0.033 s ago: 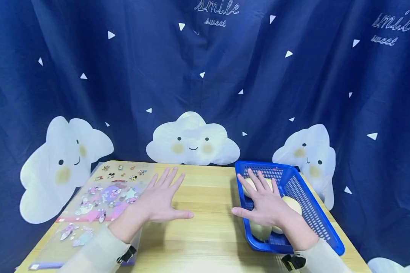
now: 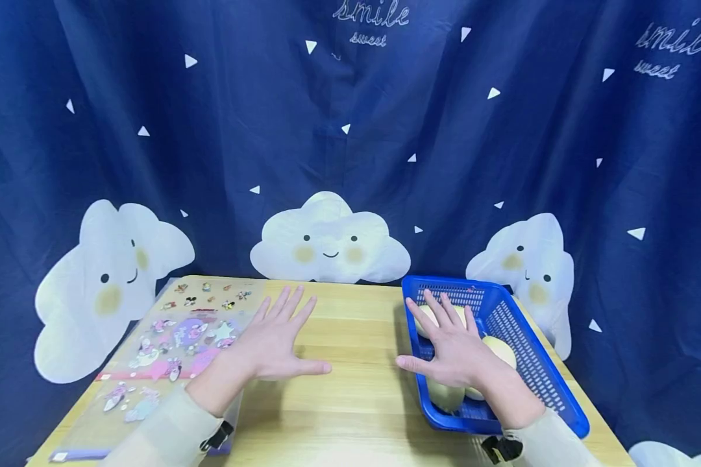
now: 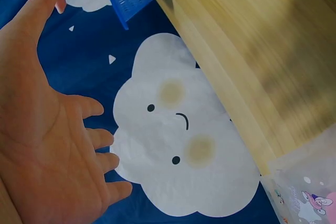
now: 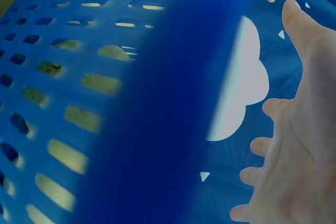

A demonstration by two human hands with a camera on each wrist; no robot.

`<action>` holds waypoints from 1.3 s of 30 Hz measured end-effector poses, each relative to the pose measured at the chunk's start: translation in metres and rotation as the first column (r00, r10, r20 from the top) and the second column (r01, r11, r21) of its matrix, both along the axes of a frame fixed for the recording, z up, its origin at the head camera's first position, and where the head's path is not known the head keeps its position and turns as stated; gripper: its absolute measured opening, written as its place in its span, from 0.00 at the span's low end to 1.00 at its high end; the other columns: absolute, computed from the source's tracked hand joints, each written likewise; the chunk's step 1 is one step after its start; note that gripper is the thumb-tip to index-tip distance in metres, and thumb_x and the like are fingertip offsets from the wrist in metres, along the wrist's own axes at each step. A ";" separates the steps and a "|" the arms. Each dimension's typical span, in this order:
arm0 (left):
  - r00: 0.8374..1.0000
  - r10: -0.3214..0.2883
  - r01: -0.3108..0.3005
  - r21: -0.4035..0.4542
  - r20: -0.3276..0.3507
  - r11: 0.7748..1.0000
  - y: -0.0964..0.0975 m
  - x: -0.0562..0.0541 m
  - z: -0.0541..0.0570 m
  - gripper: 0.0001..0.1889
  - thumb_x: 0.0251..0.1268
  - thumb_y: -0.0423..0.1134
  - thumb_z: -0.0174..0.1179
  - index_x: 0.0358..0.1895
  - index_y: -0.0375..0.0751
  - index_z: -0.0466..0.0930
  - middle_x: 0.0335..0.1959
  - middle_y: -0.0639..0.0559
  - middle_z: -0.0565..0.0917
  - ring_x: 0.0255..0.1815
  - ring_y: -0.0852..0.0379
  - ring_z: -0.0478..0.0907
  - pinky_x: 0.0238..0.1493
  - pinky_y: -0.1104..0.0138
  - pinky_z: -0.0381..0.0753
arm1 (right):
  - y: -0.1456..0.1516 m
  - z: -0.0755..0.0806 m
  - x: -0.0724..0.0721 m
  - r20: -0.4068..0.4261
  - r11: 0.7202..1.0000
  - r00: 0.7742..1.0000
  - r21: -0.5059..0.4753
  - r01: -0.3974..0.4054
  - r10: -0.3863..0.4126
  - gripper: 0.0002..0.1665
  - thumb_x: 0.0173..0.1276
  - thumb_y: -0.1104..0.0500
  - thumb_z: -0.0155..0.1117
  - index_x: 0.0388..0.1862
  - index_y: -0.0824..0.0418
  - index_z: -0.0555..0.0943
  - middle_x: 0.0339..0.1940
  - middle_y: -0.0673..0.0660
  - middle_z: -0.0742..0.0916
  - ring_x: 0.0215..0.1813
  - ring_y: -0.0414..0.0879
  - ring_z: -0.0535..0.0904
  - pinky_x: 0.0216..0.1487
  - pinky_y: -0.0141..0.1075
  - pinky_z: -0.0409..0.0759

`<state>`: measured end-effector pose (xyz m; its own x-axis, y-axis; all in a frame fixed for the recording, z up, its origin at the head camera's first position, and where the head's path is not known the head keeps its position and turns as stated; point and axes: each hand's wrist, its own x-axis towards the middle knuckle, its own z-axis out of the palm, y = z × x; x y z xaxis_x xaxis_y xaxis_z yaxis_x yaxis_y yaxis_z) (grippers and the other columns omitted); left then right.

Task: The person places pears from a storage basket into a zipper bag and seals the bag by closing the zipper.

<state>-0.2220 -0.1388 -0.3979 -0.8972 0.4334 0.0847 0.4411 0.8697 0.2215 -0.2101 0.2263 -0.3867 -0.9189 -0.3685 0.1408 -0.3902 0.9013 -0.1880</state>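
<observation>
My left hand (image 2: 271,344) hovers with spread fingers over the table, beside the right edge of the clear printed zip bags (image 2: 175,340). Its palm, facing down with nothing in it, shows in the left wrist view. Over the blue plastic basket (image 2: 537,363) is my right hand (image 2: 458,353), fingers also spread and holding nothing. Several pale, rounded, fruit-like items lie in the basket; a pale yellow one (image 2: 499,351) and a greenish one (image 2: 446,395) show around the hand, which partly hides them. Through the slots of the basket wall (image 4: 68,77) the right wrist view shows speckled greenish surfaces.
The light wooden table (image 2: 344,415) carries the bags at the left and the basket at the right. Behind it hangs a dark blue curtain (image 2: 350,162) with white clouds and triangles. The basket's raised rim stands close to the table's right edge.
</observation>
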 end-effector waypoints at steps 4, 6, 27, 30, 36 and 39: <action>1.000 0.001 -0.001 0.000 -0.006 1.000 0.000 0.000 0.000 0.69 0.54 0.90 0.58 0.91 0.48 0.51 0.94 0.43 0.39 0.94 0.35 0.36 0.90 0.32 0.40 | 0.000 -0.001 0.002 0.005 1.000 1.000 -0.003 -0.006 0.006 0.61 0.69 0.20 0.65 0.92 0.43 0.58 0.93 0.63 0.58 0.91 0.74 0.49 0.82 0.82 0.41; 1.000 0.002 -0.002 -0.003 -0.014 1.000 0.001 0.000 0.000 0.69 0.54 0.89 0.59 0.91 0.48 0.51 0.94 0.43 0.40 0.94 0.35 0.37 0.90 0.32 0.41 | 0.000 -0.002 0.004 0.006 1.000 1.000 -0.005 -0.009 0.009 0.60 0.69 0.21 0.65 0.92 0.43 0.58 0.93 0.63 0.58 0.91 0.74 0.49 0.82 0.82 0.42; 0.999 0.048 -0.049 0.010 0.020 0.999 -0.001 0.001 -0.007 0.70 0.53 0.91 0.56 0.92 0.51 0.48 0.93 0.42 0.40 0.93 0.31 0.35 0.87 0.27 0.37 | 0.005 -0.012 0.011 0.018 0.999 1.000 -0.034 0.001 0.000 0.60 0.69 0.22 0.67 0.92 0.45 0.59 0.93 0.66 0.57 0.92 0.74 0.46 0.81 0.83 0.39; 0.998 0.063 -0.063 0.004 0.024 0.998 -0.003 0.001 -0.008 0.70 0.53 0.91 0.57 0.92 0.51 0.48 0.93 0.42 0.40 0.93 0.30 0.34 0.86 0.26 0.34 | 0.007 -0.011 0.012 0.024 0.999 1.000 -0.040 0.005 -0.004 0.61 0.69 0.21 0.66 0.92 0.44 0.59 0.93 0.65 0.57 0.91 0.75 0.46 0.81 0.84 0.39; 0.997 0.079 -0.079 0.001 0.015 0.997 -0.008 0.000 -0.009 0.70 0.53 0.90 0.58 0.92 0.49 0.49 0.93 0.41 0.41 0.93 0.30 0.34 0.85 0.23 0.33 | 0.009 -0.010 0.013 0.013 0.999 1.000 -0.035 0.002 -0.002 0.61 0.69 0.20 0.65 0.92 0.44 0.59 0.93 0.65 0.58 0.91 0.75 0.47 0.81 0.84 0.41; 0.996 0.085 -0.085 -0.008 0.005 0.996 -0.010 -0.001 -0.009 0.70 0.53 0.91 0.57 0.91 0.49 0.50 0.93 0.42 0.41 0.93 0.30 0.35 0.84 0.23 0.33 | 0.011 -0.009 0.013 0.005 1.000 1.000 -0.028 0.003 -0.003 0.61 0.69 0.20 0.65 0.92 0.44 0.59 0.93 0.66 0.58 0.91 0.75 0.48 0.80 0.84 0.42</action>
<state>-0.2226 -0.1484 -0.4069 -0.9313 0.3560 0.0768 0.3641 0.9057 0.2172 -0.1975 0.2375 -0.3959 -0.9208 -0.3614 0.1470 -0.3863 0.8969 -0.2151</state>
